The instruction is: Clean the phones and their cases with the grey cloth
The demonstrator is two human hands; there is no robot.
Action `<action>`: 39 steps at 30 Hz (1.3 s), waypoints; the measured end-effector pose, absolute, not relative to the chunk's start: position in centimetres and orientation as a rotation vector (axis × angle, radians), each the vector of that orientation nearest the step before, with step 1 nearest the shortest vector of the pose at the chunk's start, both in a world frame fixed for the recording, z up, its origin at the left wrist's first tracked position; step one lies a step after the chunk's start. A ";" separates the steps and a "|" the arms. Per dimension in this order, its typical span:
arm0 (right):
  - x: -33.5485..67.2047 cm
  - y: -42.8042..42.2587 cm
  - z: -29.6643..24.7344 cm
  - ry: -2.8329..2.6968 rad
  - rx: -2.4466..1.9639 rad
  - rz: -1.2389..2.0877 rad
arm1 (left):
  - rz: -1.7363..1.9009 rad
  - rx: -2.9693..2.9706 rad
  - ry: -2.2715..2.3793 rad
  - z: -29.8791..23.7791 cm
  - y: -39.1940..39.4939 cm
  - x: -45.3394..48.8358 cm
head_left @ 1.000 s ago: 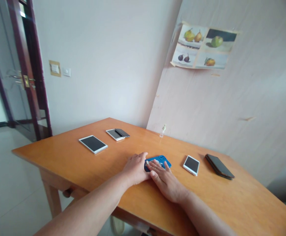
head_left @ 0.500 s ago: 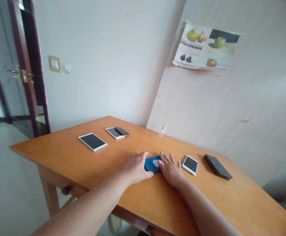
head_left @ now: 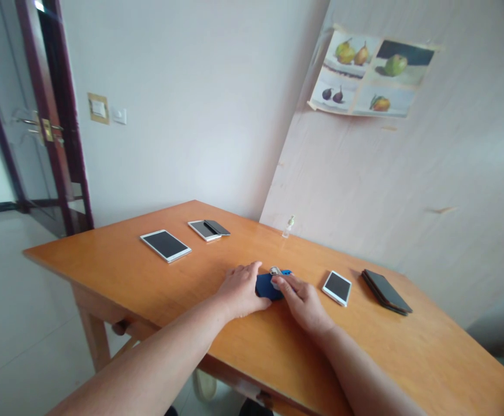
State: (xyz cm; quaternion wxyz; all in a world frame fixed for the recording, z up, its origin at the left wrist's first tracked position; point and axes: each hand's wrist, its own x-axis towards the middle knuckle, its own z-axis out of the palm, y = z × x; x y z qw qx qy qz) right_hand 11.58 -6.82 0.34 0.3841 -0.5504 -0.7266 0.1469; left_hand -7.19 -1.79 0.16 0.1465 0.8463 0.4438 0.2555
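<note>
A blue phone (head_left: 267, 287) lies on the wooden table in front of me, its back facing up. My left hand (head_left: 242, 290) grips its left end, thumb on the near edge and fingers on the far one. Over the right part of the phone, my right hand (head_left: 303, 300) is closed with bent fingers. A small whitish thing (head_left: 274, 270) shows at its fingertips; I cannot make out its kind. Beyond these fingers the phone's far right corner stays visible, while the rest of that end is hidden.
On the table (head_left: 217, 254), a white tablet (head_left: 165, 245) and another tablet with a dark folded cover (head_left: 204, 230) lie at left. A small clear spray bottle (head_left: 288, 226) stands at the back. Rightward lie a smaller white tablet (head_left: 337, 288) and a dark case (head_left: 386, 292).
My right hand's fingers were stretched out over the phone; now they are bent and closed. A whitish thing now shows at their tips. My left hand keeps its hold; the view has shifted slightly.
</note>
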 end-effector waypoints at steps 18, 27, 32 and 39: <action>12.9 -2.6 1.6 -2.026 -1.992 0.003 | 0.740 2.445 1.320 -0.5 -1.0 -7.1; 14.8 -0.7 0.7 -1.821 -2.089 -0.065 | 0.737 2.442 1.319 -0.3 -1.2 -7.0; 9.9 -2.5 0.3 -2.088 -1.596 0.133 | 0.762 2.463 1.320 -0.4 -1.2 -7.0; 12.9 -1.2 0.8 -1.913 -1.877 0.004 | 0.751 2.451 1.318 -0.3 -1.2 -7.0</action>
